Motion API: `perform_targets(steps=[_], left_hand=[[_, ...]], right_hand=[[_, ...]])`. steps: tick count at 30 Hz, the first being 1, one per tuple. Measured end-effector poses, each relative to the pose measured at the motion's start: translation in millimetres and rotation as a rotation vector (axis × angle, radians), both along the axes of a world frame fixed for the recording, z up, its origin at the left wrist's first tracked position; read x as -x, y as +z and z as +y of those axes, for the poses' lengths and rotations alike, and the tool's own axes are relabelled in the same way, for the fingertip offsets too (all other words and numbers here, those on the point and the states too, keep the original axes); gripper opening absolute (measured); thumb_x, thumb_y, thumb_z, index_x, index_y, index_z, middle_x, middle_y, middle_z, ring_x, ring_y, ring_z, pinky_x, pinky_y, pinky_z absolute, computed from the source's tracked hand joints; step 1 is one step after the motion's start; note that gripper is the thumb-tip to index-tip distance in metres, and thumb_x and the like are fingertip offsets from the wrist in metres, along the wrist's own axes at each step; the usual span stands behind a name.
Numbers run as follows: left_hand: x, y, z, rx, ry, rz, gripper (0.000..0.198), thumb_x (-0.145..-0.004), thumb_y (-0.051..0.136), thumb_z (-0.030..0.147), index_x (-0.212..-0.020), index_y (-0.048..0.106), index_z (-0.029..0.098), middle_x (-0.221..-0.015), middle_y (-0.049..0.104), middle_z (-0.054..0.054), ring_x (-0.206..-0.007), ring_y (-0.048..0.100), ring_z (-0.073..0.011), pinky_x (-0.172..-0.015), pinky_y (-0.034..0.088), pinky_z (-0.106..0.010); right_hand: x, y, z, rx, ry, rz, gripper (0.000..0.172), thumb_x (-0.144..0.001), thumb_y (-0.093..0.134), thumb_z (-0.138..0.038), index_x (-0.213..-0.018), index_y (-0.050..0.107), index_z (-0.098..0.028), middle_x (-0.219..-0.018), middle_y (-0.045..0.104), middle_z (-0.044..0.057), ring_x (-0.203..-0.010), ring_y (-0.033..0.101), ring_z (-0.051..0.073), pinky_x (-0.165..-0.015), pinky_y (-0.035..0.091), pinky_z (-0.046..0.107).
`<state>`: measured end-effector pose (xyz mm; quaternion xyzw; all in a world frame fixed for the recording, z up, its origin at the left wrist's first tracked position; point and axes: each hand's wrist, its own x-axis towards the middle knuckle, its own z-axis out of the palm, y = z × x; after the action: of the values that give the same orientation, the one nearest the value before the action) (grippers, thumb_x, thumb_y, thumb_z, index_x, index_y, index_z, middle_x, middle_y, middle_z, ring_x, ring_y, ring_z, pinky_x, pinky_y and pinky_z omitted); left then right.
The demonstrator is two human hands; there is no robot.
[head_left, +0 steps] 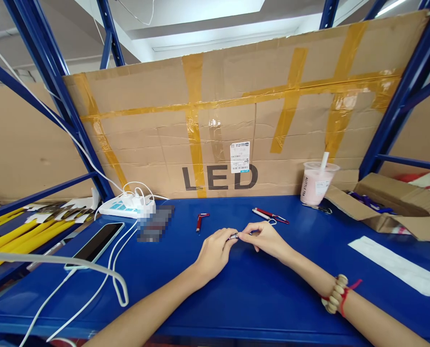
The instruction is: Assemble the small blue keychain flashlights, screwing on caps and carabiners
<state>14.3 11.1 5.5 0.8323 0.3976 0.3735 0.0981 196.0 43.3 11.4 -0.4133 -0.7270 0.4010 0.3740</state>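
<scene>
Over the middle of the blue tabletop, my left hand (214,253) is closed around a small, slim, silvery and dark cylindrical piece (233,236). My right hand (267,238) pinches at the right end of that piece with thumb and forefinger. Its exact kind is too small to tell, and my fingers cover most of it. Beyond my left hand lies a red, bent, pen-like item (200,222). Just past my right hand are a slim white-and-silver piece (261,214) and a slim red piece (272,216), close together.
On the left are a phone (97,245), loose white cables and a power strip (110,208). Yellow-handled tools (37,236) lie beyond the left edge. A pink drink cup (312,185), an open cardboard box (417,217) and a white strip (395,265) are on the right. Taped cardboard (157,149) stands behind.
</scene>
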Motion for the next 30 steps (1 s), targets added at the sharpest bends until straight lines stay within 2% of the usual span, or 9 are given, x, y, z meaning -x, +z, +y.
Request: perform_targets(steps=[3,8,13,16,21,30], left_hand=[[-0.8,1.9,-0.6,0.044,0.015,-0.038,0.021,-0.096,0.037,0.023,-0.100,0.057,0.021,-0.097,0.065,-0.002,-0.089,0.062,-0.0162,-0.080,0.048,-0.026],[-0.8,4.9,-0.9,0.100,0.027,-0.071,0.021,-0.097,0.037,0.023,-0.100,0.058,0.021,-0.099,0.066,-0.001,-0.091,0.062,-0.0157,-0.079,0.048,-0.026],[-0.6,3.9,-0.8,0.118,0.032,-0.079,0.022,-0.096,0.038,0.023,-0.102,0.059,0.022,-0.100,0.065,-0.001,-0.094,0.061,-0.0159,-0.085,0.047,-0.027],[-0.4,3.6,-1.1,0.128,0.038,-0.070,0.022,-0.096,0.039,0.023,-0.101,0.060,0.022,-0.098,0.065,-0.001,-0.091,0.061,-0.0159,-0.082,0.047,-0.026],[0.3,4.4,-1.5,0.143,0.038,-0.054,0.021,-0.096,0.039,0.023,-0.099,0.060,0.022,-0.096,0.065,0.000,-0.087,0.061,-0.0155,-0.077,0.047,-0.025],[0.6,5.4,-1.5,0.156,0.024,-0.031,0.024,-0.096,0.037,0.024,-0.102,0.061,0.022,-0.096,0.065,-0.001,-0.087,0.061,-0.0158,-0.078,0.047,-0.026]], right_hand=[[-1.2,2.5,-0.7,-0.101,-0.011,0.002,0.053,-0.072,0.062,-0.063,-0.076,0.068,-0.010,-0.061,0.057,0.004,-0.038,0.042,0.005,-0.038,0.035,0.018],[-7.0,4.3,-2.0,-0.352,-0.026,-0.017,0.048,-0.077,0.061,-0.060,-0.089,0.071,-0.016,-0.087,0.059,0.007,-0.046,0.046,0.005,-0.043,0.040,0.020],[-12.4,1.8,-0.8,-0.576,0.013,-0.120,0.039,-0.088,0.052,-0.055,-0.090,0.074,-0.023,-0.087,0.058,0.006,-0.059,0.051,0.008,-0.052,0.041,0.020],[-14.1,0.9,1.0,-0.678,0.014,-0.176,0.036,-0.089,0.052,-0.052,-0.091,0.074,-0.025,-0.087,0.060,0.005,-0.065,0.053,0.010,-0.055,0.040,0.020],[-14.6,0.9,2.7,-0.770,0.011,-0.248,0.034,-0.091,0.050,-0.049,-0.092,0.074,-0.024,-0.087,0.061,0.005,-0.063,0.052,0.008,-0.053,0.038,0.019],[-15.8,-2.7,4.0,-0.851,-0.009,-0.287,0.029,-0.094,0.049,-0.040,-0.094,0.073,-0.024,-0.089,0.061,0.004,-0.064,0.055,0.008,-0.057,0.042,0.020]])
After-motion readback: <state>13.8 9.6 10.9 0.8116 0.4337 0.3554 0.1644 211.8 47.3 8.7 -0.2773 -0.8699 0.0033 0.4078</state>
